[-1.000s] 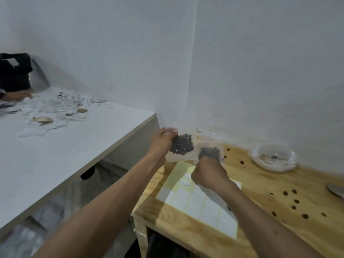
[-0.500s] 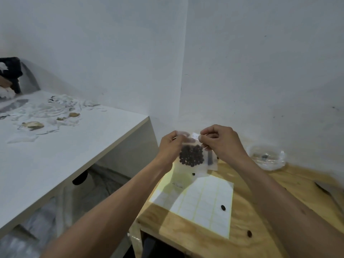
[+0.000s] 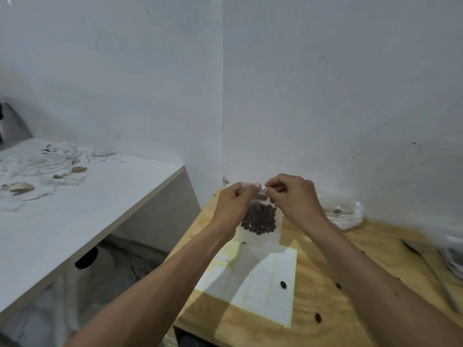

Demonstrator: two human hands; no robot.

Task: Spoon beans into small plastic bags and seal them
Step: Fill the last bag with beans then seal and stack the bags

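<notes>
A small clear plastic bag (image 3: 260, 232) holding a clump of dark beans (image 3: 260, 219) hangs above the wooden table (image 3: 313, 266). My left hand (image 3: 231, 205) pinches the bag's top edge at its left corner. My right hand (image 3: 293, 197) pinches the same top edge just to the right, thumb and forefinger pressed together. The two hands almost touch at the bag's mouth. A few loose beans (image 3: 283, 284) lie on the table below. A spoon (image 3: 426, 259) lies at the right edge, blurred.
A sheet of white labels (image 3: 253, 281) lies on the wooden table under the bag. A crumpled clear plastic container (image 3: 347, 216) sits by the wall at the right. A white counter (image 3: 75, 204) with scraps stands to the left. Walls meet just behind my hands.
My right hand has come up from the label sheet to the bag's top edge. The bag has been drawn closer, and both hands now pinch its mouth side by side.
</notes>
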